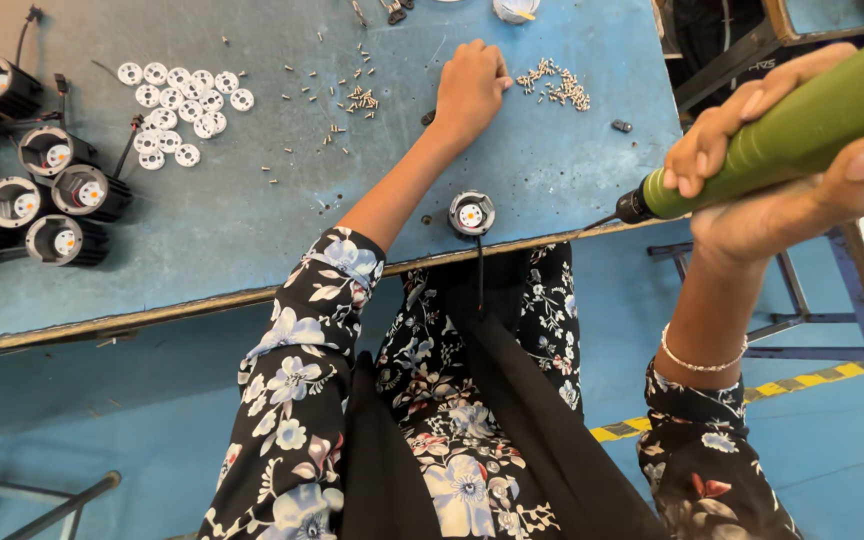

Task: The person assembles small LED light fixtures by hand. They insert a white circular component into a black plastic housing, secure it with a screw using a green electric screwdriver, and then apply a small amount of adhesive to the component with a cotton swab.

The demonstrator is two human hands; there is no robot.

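Observation:
My right hand [782, 165] grips a green electric screwdriver [802, 125], raised off the table's right edge with its dark tip pointing left and down. My left hand [467, 90] reaches across the blue table [252, 230], fingertips pinched next to a pile of small screws [555, 85]. A round black lamp housing [472, 213] with a white centre sits near the table's front edge, its wire hanging down toward my lap. It lies between the two hands, touched by neither.
Several black lamp housings [37, 190] cluster at the table's left edge. White round discs [177, 110] lie beside them, with loose screws [352, 95] scattered mid-table. A small white cup [515, 10] stands at the far edge. Metal stool frames [802, 300] stand on the blue floor at right.

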